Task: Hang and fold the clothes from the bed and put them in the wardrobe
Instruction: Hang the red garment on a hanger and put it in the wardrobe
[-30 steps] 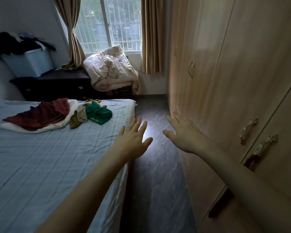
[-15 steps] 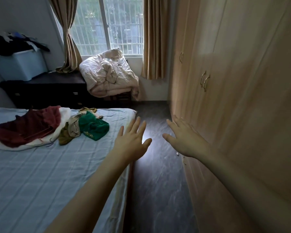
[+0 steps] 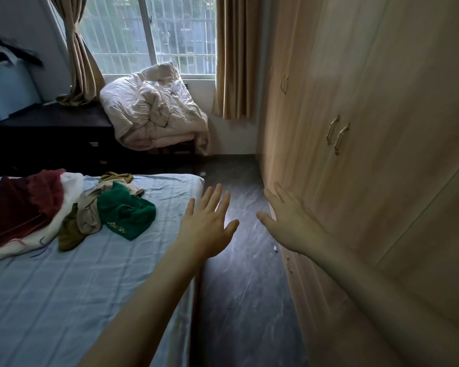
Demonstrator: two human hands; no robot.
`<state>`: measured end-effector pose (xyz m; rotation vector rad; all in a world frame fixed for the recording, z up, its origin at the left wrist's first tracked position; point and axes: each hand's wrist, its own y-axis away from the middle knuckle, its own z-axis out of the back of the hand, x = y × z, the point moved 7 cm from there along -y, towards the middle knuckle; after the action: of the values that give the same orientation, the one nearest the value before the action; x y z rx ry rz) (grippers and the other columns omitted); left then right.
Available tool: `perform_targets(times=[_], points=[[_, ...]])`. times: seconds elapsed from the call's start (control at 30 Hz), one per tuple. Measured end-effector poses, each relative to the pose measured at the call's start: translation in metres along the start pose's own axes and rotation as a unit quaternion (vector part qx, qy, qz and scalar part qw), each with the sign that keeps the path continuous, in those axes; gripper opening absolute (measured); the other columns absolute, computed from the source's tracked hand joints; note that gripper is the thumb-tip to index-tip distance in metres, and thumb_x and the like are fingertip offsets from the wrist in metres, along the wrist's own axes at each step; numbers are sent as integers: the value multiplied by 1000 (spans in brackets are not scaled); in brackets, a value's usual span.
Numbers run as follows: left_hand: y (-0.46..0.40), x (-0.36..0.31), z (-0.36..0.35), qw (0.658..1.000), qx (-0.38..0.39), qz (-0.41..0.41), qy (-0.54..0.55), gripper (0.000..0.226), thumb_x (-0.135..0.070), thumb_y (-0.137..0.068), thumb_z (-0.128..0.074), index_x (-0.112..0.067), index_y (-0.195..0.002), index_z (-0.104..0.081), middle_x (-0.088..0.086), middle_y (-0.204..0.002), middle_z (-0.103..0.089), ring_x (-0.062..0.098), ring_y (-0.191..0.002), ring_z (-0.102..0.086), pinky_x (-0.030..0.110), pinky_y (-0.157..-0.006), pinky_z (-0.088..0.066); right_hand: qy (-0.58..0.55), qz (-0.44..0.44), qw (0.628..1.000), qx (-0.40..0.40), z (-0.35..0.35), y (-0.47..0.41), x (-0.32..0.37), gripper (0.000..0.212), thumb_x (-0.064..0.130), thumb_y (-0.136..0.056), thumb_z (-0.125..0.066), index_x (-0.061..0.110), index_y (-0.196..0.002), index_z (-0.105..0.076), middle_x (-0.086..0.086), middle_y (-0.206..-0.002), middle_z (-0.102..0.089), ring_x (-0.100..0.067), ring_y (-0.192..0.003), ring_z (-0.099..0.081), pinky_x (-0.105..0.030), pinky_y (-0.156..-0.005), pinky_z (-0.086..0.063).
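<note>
Both hands are held out, each grip wide and holding nothing: the left hand [image 3: 208, 223] hangs with straight, spread fingers over the right edge of the bed [image 3: 64, 295], and the right hand [image 3: 289, 221] reaches with straight fingers beside the front of the wardrobe [image 3: 382, 181]; whether it touches the wood cannot be told. Between the two hands lies a strip of dark floor [image 3: 241, 300], with a small white scrap [image 3: 275, 249] near the wardrobe's foot. The wardrobe doors are closed, a pair of brass handles [image 3: 338, 133] above and beyond the right hand. The clothes lie well apart from both hands, on the far left part of the bed's blue checked sheet: a green garment [image 3: 125, 215] nearest the left hand, an olive and beige garment [image 3: 82, 218] just beside it, then a dark red garment [image 3: 19, 207] lying on a white one [image 3: 69, 184]. Nothing stands between the left hand and the green garment but bare sheet. Past the foot of the bed a crumpled pale duvet [image 3: 154, 109] is heaped on a dark dresser [image 3: 51, 133], under a barred window [image 3: 154, 33] with tan curtains [image 3: 232, 56]; a pale blue storage box [image 3: 8, 91] sits at the left. Against the frame half a second ago, the hands keep nearly the same pose while the view has closed in: the clothes and duvet sit larger and lower, and the wardrobe handles have drawn nearer.
</note>
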<state>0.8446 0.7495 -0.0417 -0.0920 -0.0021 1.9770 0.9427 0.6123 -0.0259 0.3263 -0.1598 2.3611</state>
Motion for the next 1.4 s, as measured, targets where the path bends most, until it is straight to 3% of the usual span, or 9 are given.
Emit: perform_targets(times=[0.33, 0.77, 1.03, 1.4], points=[[-157, 12, -13, 1000, 1, 16, -5, 69, -57, -99, -22, -26, -155, 6, -3, -161, 18, 14, -148, 17, 44, -119, 4, 0, 9, 1000, 18, 10, -158, -59, 63, 51, -100, -30, 25, -154, -11, -2, -162, -3, -22, -149, -7, -43, -119, -13], [-369, 9, -14, 999, 24, 20, -10, 69, -59, -99, -21, -28, -154, 7, -5, -160, 19, 13, -147, 18, 41, -118, 7, 7, 21, 999, 26, 26, -357, -130, 66, 56, -98, -28, 28, -154, -8, 1, -163, 1, -22, -149, -2, -41, -118, -8], [-484, 46, -23, 999, 32, 30, -18, 70, -58, -99, -22, -26, -155, 5, -4, -160, 19, 13, -147, 19, 42, -119, 6, 11, 30, 999, 17, 18, -477, -151, 66, 56, -98, -28, 28, -154, -7, 1, -162, 7, -22, -149, 7, -43, -118, -3], [-682, 133, -23, 999, 24, 36, -7, 69, -57, -99, -22, -24, -155, 3, 0, -161, 17, 17, -148, 16, 47, -121, 3, 29, 16, 999, 26, 16, -682, -156, 67, 55, -99, -29, 25, -155, -7, -2, -162, 4, -23, -149, 1, -44, -120, -9]])
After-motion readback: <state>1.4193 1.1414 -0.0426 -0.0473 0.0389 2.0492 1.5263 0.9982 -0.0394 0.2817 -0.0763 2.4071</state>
